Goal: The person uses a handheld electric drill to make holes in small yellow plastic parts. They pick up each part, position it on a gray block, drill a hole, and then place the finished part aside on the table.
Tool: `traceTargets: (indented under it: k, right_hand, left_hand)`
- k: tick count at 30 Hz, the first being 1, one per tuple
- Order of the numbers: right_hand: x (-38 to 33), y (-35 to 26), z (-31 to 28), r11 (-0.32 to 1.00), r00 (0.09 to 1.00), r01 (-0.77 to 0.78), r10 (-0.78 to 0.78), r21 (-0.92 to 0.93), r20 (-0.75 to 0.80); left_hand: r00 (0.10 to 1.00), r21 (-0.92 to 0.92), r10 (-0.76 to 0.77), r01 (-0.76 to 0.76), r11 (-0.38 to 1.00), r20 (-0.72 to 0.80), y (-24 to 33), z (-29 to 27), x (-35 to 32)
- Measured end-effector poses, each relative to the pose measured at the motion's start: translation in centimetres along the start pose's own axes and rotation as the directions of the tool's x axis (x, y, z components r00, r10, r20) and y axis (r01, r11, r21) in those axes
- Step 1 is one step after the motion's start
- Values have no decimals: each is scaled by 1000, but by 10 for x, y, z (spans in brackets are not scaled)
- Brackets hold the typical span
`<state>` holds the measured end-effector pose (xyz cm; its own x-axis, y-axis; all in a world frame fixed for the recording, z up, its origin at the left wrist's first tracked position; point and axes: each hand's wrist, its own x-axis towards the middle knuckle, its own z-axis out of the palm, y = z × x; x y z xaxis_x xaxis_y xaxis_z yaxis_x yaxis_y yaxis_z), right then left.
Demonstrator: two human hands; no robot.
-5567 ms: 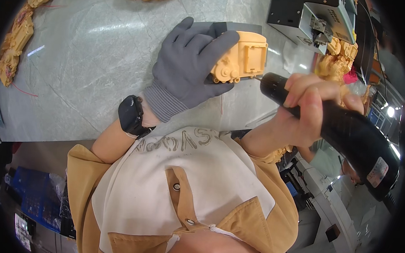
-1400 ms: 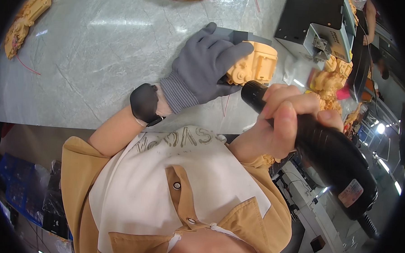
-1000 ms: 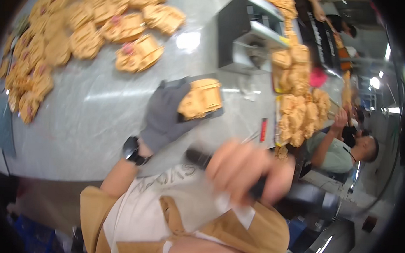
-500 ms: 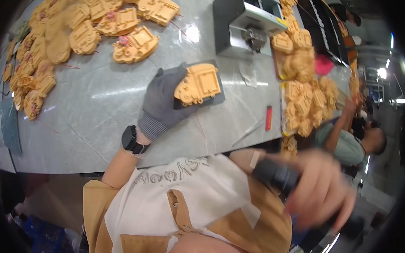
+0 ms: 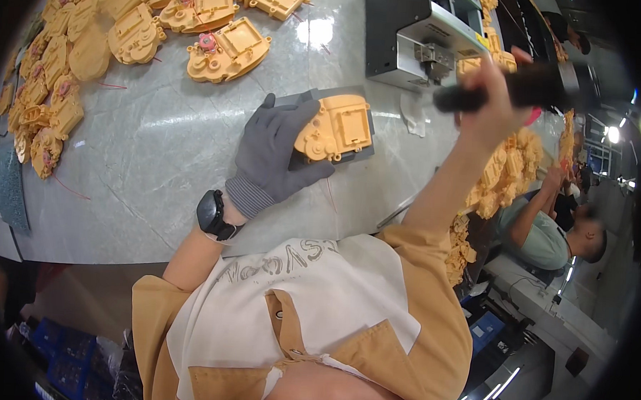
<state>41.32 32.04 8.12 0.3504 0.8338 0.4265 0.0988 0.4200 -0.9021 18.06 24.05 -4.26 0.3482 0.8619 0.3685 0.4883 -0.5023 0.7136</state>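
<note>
My left hand [image 5: 274, 154], in a grey knit glove with a black watch on the wrist, grips the left side of a yellow plastic toy-car body [image 5: 336, 128]. The body lies on a dark grey fixture plate [image 5: 364, 110] on the marble table. My right hand [image 5: 495, 100] is raised high at the right and holds a black powered screwdriver [image 5: 527, 86], well above and to the right of the car body.
Many more yellow plastic shells [image 5: 227, 47] lie across the table's far left. A dark grey machine box [image 5: 406, 33] stands behind the fixture. A pile of yellow parts [image 5: 506, 172] sits at right, where another person [image 5: 548, 235] works.
My right hand has lifted the screwdriver from low at the right up and away from the car body. My left hand stays on the body. The view has tilted toward the table.
</note>
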Motion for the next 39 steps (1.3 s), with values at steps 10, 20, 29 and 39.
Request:
traceTargets:
  k: [10, 20, 29, 39]
  right_hand:
    - [-86, -29, 53, 953, 916, 71, -180, 296, 358]
    - [-66, -8, 87, 909, 967, -54, -57, 413, 250]
    - [-61, -10, 79, 957, 919, -209, 122, 202, 374]
    - [-58, -2, 87, 933, 975, -148, 82, 328, 207]
  left_hand:
    - [995, -46, -102, 102, 994, 6, 2, 2, -1]
    - [994, -92, -109, 106, 990, -28, 1, 3, -2]
    - [994, -85, -112, 111, 990, -11, 2, 0, -3]
    - [997, -104, -80, 78, 992, -16, -2, -1, 2]
